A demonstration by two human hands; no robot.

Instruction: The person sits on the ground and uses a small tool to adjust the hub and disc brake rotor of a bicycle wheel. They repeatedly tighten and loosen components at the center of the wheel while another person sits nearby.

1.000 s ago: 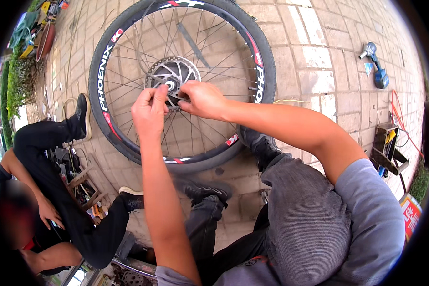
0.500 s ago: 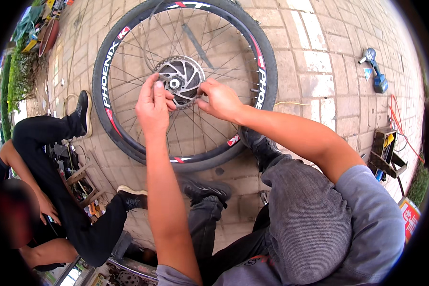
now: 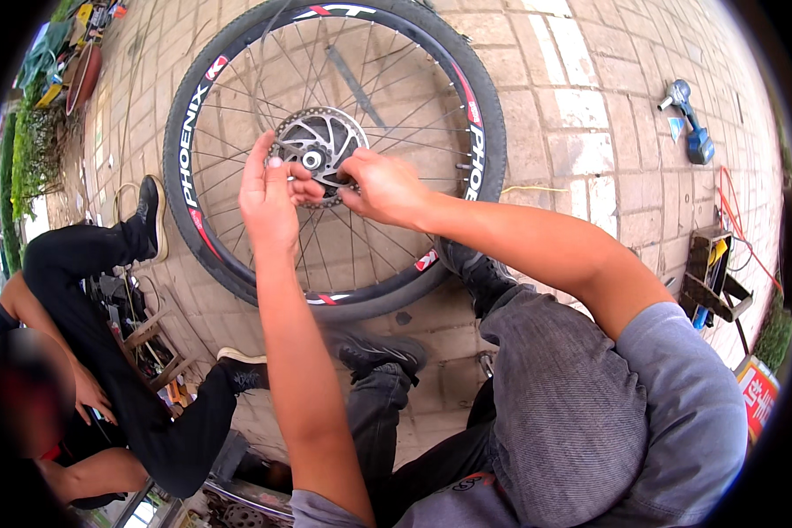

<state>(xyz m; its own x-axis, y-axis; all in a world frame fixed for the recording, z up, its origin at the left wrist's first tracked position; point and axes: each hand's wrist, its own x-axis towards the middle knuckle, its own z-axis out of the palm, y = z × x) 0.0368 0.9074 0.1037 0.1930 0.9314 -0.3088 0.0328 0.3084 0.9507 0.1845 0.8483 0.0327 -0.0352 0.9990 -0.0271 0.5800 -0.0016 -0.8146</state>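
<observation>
A bicycle wheel [image 3: 498, 114] with a black tyre lies flat on the paving before me. At its middle sits a silver disc brake rotor [image 3: 341, 132] around the hub end [image 3: 311, 160]. My left hand [image 3: 271, 198] is over the rotor's left edge, index finger raised, the others curled; a tiny pale item shows at its fingertips, too small to name. My right hand [image 3: 385, 187] pinches close to the rotor's lower right edge, and its fingers hide whatever is between them.
A dark flat strip [image 3: 356, 86] shows among the spokes. A blue cordless power tool [image 3: 693, 128] lies on the bricks at right, above a metal tool box [image 3: 707, 268] and an orange cord [image 3: 729, 201]. Another person [image 3: 88, 352] sits at left, near cluttered tools. My shoe [image 3: 475, 268] is by the tyre.
The wheel appears slightly further left in view. My right hand has moved a little left over the rotor, and my left hand's fingers have shifted, now showing the tiny pale item.
</observation>
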